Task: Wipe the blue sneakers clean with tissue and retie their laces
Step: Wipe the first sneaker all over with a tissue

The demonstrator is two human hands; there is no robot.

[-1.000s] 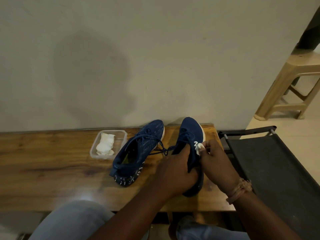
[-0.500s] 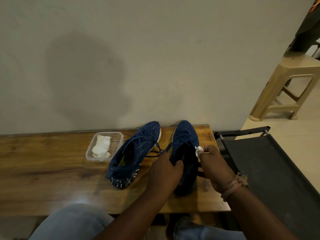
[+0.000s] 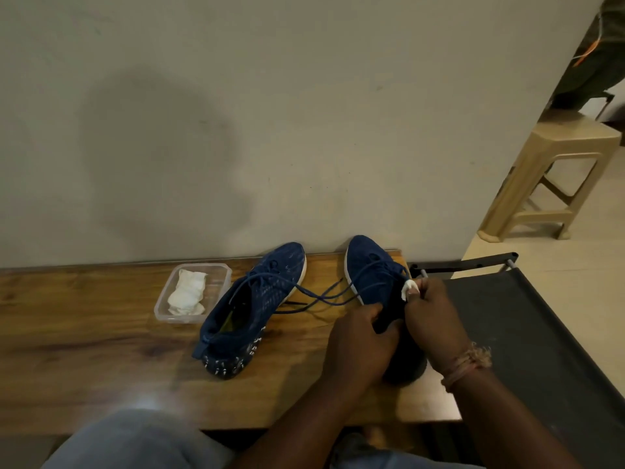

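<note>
Step in hand: wiping the right shoe (image 3: pixel 372 272), which stands on the bench (image 3: pixel 84 333) at its right end, toe to the wall.
Left hand (image 3: pixel 358 346): fingers curled round the collar of the right shoe, steadying it from the near side.
Right hand (image 3: pixel 436 319): thumb and fingers pinch a small white tissue (image 3: pixel 408 288) and hold it against the outer side of the right shoe, just beside the laces.
Left shoe (image 3: pixel 252 306): rests on the bench between the tub (image 3: pixel 162 309) and the right shoe, toe to the wall, mouth open toward the camera; neither hand touches it.
Laces (image 3: pixel 318 294): loose on both shoes; the ends trail over the wood between the pair and cross each other there. No knot or bow shows.
Spare tissue (image 3: pixel 187 292): a crumpled white wad lies in the clear tub at the back of the bench, left of the shoes.
Done so far: hard to judge. The light is dim and the dark knit shows no plain dirt, so I cannot tell which parts are already clean.
Left to do: by my reading, the rest of the wipe on the right shoe, perhaps the left shoe as well, and then tying both pairs of laces.
Progress: early to middle, since the whole lacing half of the job remains.
</note>
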